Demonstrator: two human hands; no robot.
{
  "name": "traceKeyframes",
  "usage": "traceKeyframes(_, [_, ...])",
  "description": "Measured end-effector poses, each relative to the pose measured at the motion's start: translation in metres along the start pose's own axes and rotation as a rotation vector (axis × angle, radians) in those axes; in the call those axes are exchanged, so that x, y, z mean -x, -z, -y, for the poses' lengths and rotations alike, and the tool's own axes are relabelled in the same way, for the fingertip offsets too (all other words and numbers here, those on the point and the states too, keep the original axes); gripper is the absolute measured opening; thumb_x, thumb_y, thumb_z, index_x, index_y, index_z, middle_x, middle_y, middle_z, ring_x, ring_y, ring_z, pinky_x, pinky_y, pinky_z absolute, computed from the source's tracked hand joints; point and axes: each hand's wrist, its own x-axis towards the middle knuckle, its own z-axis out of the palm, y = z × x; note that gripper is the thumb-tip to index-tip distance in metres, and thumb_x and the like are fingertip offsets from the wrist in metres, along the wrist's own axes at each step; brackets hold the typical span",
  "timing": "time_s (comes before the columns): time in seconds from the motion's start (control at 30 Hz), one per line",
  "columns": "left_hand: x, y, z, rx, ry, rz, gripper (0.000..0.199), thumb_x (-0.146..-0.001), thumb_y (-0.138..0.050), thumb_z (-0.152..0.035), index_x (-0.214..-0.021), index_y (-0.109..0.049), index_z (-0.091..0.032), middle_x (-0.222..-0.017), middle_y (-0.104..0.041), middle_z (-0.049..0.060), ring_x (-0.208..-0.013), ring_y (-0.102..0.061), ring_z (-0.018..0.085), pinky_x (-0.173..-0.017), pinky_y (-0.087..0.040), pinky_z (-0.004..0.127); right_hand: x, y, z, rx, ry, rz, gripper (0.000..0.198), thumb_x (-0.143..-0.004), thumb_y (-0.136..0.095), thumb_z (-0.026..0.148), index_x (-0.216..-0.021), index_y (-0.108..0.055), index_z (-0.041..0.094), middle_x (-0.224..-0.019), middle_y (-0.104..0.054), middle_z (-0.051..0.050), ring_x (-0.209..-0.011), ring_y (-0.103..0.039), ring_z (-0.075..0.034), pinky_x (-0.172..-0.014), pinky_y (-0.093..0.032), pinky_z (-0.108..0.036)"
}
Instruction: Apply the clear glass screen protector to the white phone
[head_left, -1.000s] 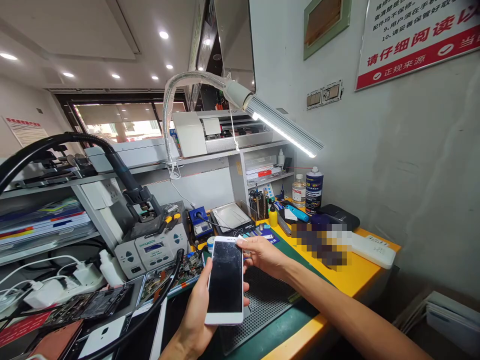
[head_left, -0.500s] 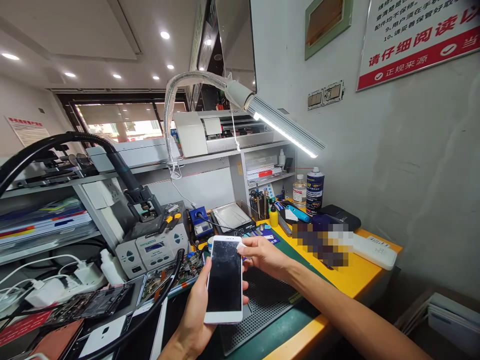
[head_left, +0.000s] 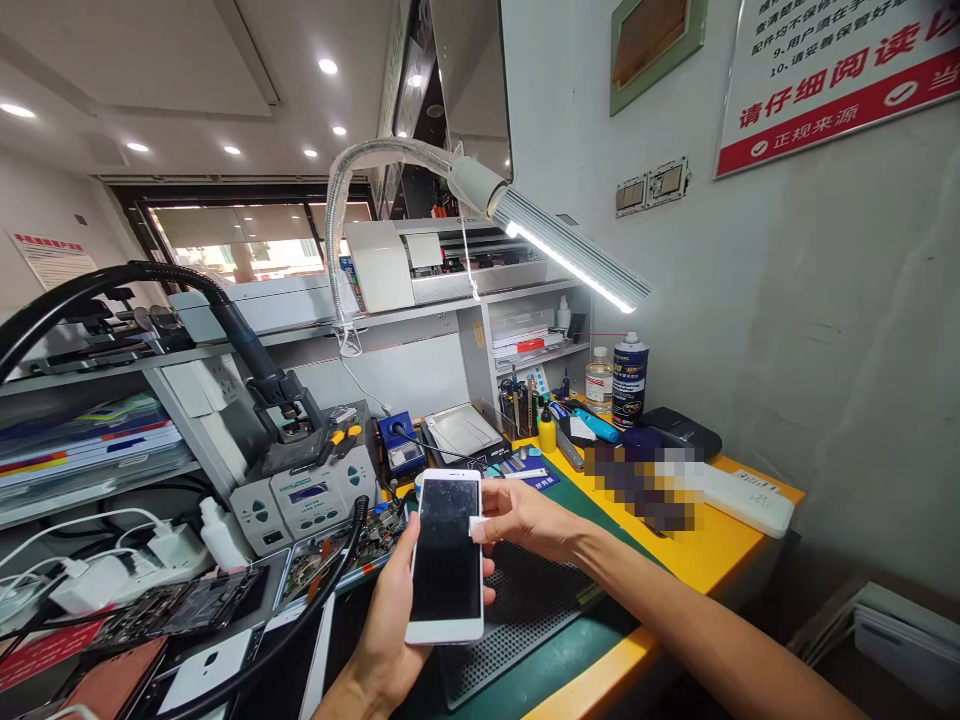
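Note:
A white smartphone [head_left: 447,560] with a dark screen, smudged near its top, is held upright over the bench. My left hand [head_left: 388,612] is wrapped round it from below, the thumb along its left edge and fingertips showing at the right edge. My right hand [head_left: 525,518] pinches a small white wipe [head_left: 475,526] between thumb and fingers, at the right side of the screen. Whether the wipe is paper or cloth I cannot tell. A perforated dark mat [head_left: 525,620] lies beneath the phone on a green work mat [head_left: 592,655].
On the left stand a grey soldering station [head_left: 307,500] and a tray of circuit boards [head_left: 330,565], with a black hose [head_left: 337,580] curving in front. A lit lamp [head_left: 570,255] hangs above. A spray can [head_left: 628,380] and a yellow bottle [head_left: 547,430] stand at the back right.
My right hand's thumb and the white wipe have moved from the phone's upper right corner down along the right side of the screen. The left hand keeps its hold, nearly still.

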Motion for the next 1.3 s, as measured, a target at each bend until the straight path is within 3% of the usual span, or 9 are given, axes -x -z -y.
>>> traceKeyframes(0.23, [-0.002,0.001,0.002,0.019,-0.021,0.009,0.060,-0.098,-0.048,-0.056,-0.124,-0.066,-0.005,-0.092,-0.077,0.021,-0.068,-0.074,0.030,-0.066,-0.060,0.040,0.000,-0.003,-0.002,0.038,-0.040,0.068,0.038,-0.062,-0.089,0.020,-0.091,-0.066,0.014,-0.083,-0.064,-0.001,-0.073,-0.058,-0.014,-0.065,-0.050,-0.028])
traceKeyframes(0.37, [-0.004,0.000,0.002,0.025,-0.023,0.024,0.058,-0.099,-0.046,-0.055,-0.122,-0.067,-0.006,-0.089,-0.077,0.019,-0.067,-0.074,0.029,-0.063,-0.059,0.037,-0.001,-0.003,-0.006,0.044,-0.021,0.034,0.043,-0.060,-0.090,0.020,-0.093,-0.062,0.016,-0.081,-0.062,0.001,-0.075,-0.059,-0.015,-0.064,-0.051,-0.028])
traceKeyframes(0.5, [-0.005,0.002,0.002,0.018,-0.030,0.025,0.062,-0.099,-0.045,-0.057,-0.125,-0.066,-0.004,-0.095,-0.077,0.023,-0.072,-0.075,0.030,-0.071,-0.061,0.040,-0.003,-0.001,-0.008,0.056,0.011,-0.043,0.038,-0.065,-0.089,0.026,-0.088,-0.060,0.016,-0.080,-0.062,0.002,-0.070,-0.055,-0.010,-0.063,-0.045,-0.023])
traceKeyframes(0.6, [-0.005,0.004,0.004,-0.006,0.001,0.021,0.067,-0.097,-0.048,-0.061,-0.126,-0.065,-0.003,-0.097,-0.076,0.025,-0.071,-0.075,0.030,-0.067,-0.060,0.038,-0.003,0.003,-0.007,0.080,-0.004,-0.079,0.035,-0.068,-0.088,0.032,-0.084,-0.061,0.015,-0.074,-0.061,0.002,-0.065,-0.053,-0.009,-0.063,-0.043,-0.024])
traceKeyframes(0.8, [-0.005,0.008,0.006,-0.010,0.022,0.049,0.070,-0.094,-0.053,-0.064,-0.129,-0.065,-0.006,-0.102,-0.077,0.023,-0.076,-0.076,0.031,-0.071,-0.060,0.038,-0.001,0.011,-0.001,0.153,-0.017,-0.127,0.038,-0.080,-0.080,0.047,-0.070,-0.061,0.015,-0.066,-0.059,0.001,-0.062,-0.051,-0.010,-0.063,-0.043,-0.026])
traceKeyframes(1.0, [-0.005,0.005,0.004,-0.013,0.014,0.060,0.070,-0.094,-0.052,-0.063,-0.129,-0.066,-0.004,-0.107,-0.076,0.023,-0.071,-0.075,0.029,-0.067,-0.060,0.038,-0.002,0.012,-0.002,0.155,-0.031,-0.140,0.047,-0.085,-0.071,0.059,-0.071,-0.065,0.014,-0.069,-0.066,-0.004,-0.062,-0.057,-0.013,-0.059,-0.041,-0.025])
traceKeyframes(1.3, [-0.007,0.009,0.009,0.009,-0.004,0.079,0.070,-0.094,-0.053,-0.065,-0.128,-0.066,-0.006,-0.102,-0.077,0.022,-0.079,-0.076,0.031,-0.078,-0.061,0.043,-0.009,0.013,-0.009,0.087,-0.118,-0.198,0.051,-0.085,-0.069,0.062,-0.076,-0.065,0.012,-0.068,-0.067,-0.005,-0.058,-0.062,-0.012,-0.051,-0.043,-0.021])
